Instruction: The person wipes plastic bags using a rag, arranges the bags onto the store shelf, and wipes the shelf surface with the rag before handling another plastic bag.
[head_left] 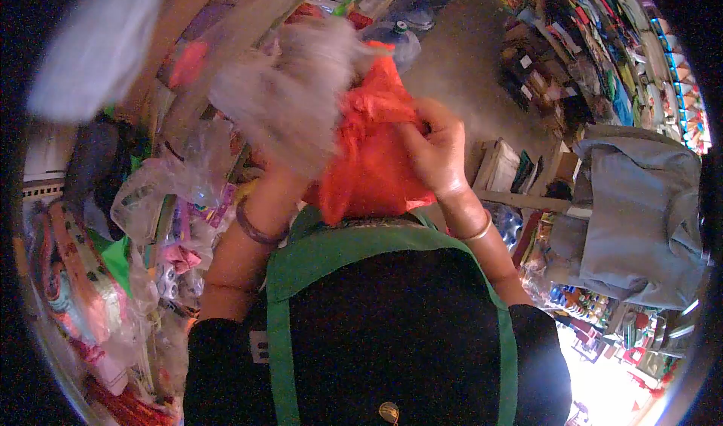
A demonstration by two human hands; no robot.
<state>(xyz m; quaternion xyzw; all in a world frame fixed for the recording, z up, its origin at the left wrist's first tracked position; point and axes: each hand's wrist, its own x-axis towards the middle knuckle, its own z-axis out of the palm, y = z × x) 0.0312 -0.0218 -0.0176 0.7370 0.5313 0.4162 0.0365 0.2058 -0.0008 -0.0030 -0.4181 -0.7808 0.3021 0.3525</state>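
What a crowded room, packed shelves [614,64] curving down the right beside a brown floor [471,72], a big grey cloth [640,207] draped nearer! On the left, clear plastic bags [143,196] lie among jumbled colourful goods, contents hard to name; up top, a bluish bottle [407,48]. And centre stage, red fabric [376,166] before the chest, a pale blur [290,87] overlapping its left side. The right hand [440,151] pinches it, thumb against fingers, forearm reaching forward; the left hand hides behind the blur, grip impossible to tell.
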